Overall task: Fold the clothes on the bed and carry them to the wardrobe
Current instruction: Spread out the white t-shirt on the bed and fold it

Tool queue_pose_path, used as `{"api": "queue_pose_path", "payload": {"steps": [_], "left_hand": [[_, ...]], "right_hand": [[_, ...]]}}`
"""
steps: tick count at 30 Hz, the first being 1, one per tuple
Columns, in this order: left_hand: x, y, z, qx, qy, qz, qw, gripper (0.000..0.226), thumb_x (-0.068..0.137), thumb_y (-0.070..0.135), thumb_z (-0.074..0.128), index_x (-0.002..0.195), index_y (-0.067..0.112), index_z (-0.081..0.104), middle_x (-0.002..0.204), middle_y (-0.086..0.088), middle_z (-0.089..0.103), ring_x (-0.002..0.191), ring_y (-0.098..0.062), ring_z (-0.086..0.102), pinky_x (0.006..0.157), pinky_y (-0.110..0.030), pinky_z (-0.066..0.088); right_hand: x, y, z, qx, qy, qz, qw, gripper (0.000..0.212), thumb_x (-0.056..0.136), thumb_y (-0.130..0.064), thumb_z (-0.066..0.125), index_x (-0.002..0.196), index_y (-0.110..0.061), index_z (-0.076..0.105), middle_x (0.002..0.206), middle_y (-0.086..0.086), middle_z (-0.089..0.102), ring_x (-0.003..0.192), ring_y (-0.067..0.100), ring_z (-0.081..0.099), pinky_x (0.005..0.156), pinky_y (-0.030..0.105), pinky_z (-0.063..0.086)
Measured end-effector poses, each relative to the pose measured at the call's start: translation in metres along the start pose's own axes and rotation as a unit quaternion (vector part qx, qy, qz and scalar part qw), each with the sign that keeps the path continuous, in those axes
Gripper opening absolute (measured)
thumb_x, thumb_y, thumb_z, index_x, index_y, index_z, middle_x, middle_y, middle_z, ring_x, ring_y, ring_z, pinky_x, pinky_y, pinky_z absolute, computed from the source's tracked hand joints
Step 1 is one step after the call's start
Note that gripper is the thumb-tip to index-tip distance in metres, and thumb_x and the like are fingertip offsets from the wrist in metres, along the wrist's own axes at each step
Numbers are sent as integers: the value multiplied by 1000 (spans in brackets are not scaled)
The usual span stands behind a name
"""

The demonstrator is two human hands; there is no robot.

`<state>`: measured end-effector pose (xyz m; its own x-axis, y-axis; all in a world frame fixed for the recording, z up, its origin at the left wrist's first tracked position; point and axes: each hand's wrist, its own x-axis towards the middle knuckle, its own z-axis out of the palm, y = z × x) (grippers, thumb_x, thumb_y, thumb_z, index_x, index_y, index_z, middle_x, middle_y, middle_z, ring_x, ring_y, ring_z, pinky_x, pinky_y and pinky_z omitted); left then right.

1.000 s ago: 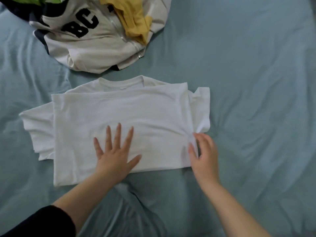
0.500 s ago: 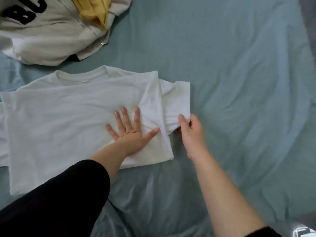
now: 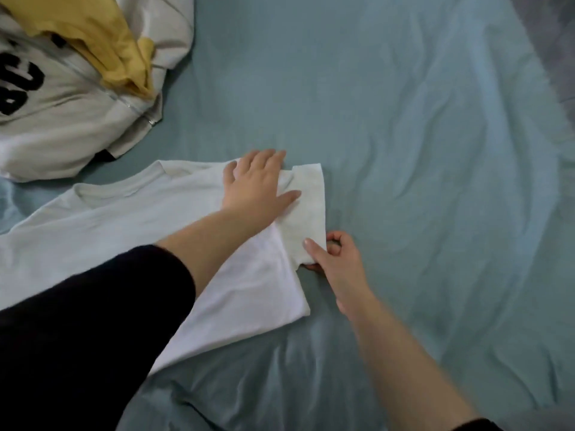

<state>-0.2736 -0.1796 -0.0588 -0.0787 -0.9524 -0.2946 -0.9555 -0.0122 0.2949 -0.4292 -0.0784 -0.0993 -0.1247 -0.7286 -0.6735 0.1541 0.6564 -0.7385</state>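
A white T-shirt [image 3: 124,219] lies half folded on the blue-green bed sheet [image 3: 404,150], collar toward the far side. Its right sleeve [image 3: 306,209] sticks out to the right. My left hand [image 3: 256,185] lies flat on the shirt near the shoulder, fingers spread, pressing the cloth down. My right hand [image 3: 336,259] pinches the sleeve's lower edge between thumb and fingers. My dark left sleeve covers the shirt's lower left part.
A heap of clothes lies at the far left: a cream zip jacket [image 3: 62,119] with black letters and a yellow garment [image 3: 109,48] on top of it. A grey strip [image 3: 557,48] shows beyond the bed's far right corner.
My left hand has slid up from the shirt's middle to its right shoulder. My right hand keeps its hold on the sleeve's edge. The view has shifted right.
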Motion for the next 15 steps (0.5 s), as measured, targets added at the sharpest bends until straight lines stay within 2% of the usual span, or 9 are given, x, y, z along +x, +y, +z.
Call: {"api": "queue_pose_path", "payload": {"steps": [2,4,6,7,9,10,12,14,15], "left_hand": [[38,15,-7,6,-70,-22,997,65,82,60,60,137,30,43,139,3,49,133,-22,38,106,-41,23],[61,27,-13,-25,-97,-26,995,37,82,49,65,114,31,60,113,8,62,117,-20,52,100,-39,28],[73,41,-19,-66,-91,17,993,14,82,41,67,91,31,66,89,15,61,100,-14,57,96,-36,34],[76,48,-21,-70,-85,54,992,10,81,40,68,85,31,65,83,17,59,93,-11,56,93,-34,38],[80,60,-20,-49,-88,110,989,8,82,38,68,86,31,66,83,17,57,89,-11,55,86,-30,40],[82,61,-16,-37,-100,119,987,8,83,35,68,89,29,67,86,15,58,90,-12,55,85,-29,41],[83,56,-4,-42,-130,100,986,12,86,30,67,96,23,68,89,10,59,90,-14,56,84,-30,45],[83,53,0,-95,-136,77,983,13,86,26,68,97,18,69,88,5,60,85,-14,56,83,-31,49],[81,53,-1,-122,-133,74,981,12,85,25,69,95,17,69,88,5,62,84,-14,57,81,-30,49]], "right_hand": [[-2,2,0,-7,-3,-9,1000,32,81,-14,76,100,-13,51,85,3,75,75,14,71,66,26,57],[-3,3,0,-20,-1,-24,1000,30,82,-7,73,99,-16,51,89,3,74,78,16,70,70,30,58],[-4,2,1,-31,19,-37,999,26,82,-4,70,98,-16,52,87,3,72,71,14,68,60,27,56],[-4,1,2,-38,38,-45,998,24,83,-5,69,96,-17,53,83,3,71,64,11,66,52,24,53],[-3,3,5,-55,75,-60,994,22,84,-7,68,89,-21,52,77,2,69,55,12,62,41,22,46],[-3,4,7,-59,87,-61,993,23,84,-8,68,86,-23,50,77,3,69,54,16,62,40,23,44],[-1,6,10,-63,101,-53,991,24,85,-12,69,84,-23,47,76,5,66,57,21,61,45,27,49],[1,6,11,-73,108,-39,991,24,84,-21,71,84,-25,47,75,0,64,61,18,62,56,32,55],[0,5,13,-80,106,-31,991,26,81,-30,73,87,-26,48,78,-3,64,65,14,63,59,29,54]]}}
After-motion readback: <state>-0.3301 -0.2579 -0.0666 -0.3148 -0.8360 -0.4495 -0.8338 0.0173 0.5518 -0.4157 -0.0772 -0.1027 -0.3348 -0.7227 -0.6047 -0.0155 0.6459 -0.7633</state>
